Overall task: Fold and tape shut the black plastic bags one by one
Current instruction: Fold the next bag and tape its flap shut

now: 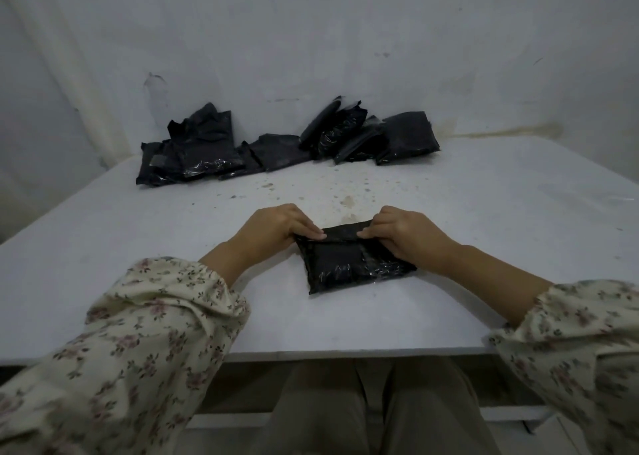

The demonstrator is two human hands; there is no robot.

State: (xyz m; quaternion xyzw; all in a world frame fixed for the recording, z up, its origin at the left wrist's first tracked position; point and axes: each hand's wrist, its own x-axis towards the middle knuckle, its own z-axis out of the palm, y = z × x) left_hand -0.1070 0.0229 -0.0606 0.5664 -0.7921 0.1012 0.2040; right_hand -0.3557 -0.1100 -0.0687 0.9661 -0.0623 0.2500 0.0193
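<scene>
Near the front edge of the table (138,233) lies a black bag (345,264), flat and slightly askew, shiny streaks on its near half; the left hand (276,228) grips its far left corner and the right hand (404,233) its far right, fingers curled over the folded flap, thumbs hidden; at the far edge, against the wall (345,40), sits a pile (193,154) of more black bags; floral sleeves (145,316) end mid-forearm.

Bare table (103,233) flanks hands — heap of bags (276,147) blocks far edge.
</scene>
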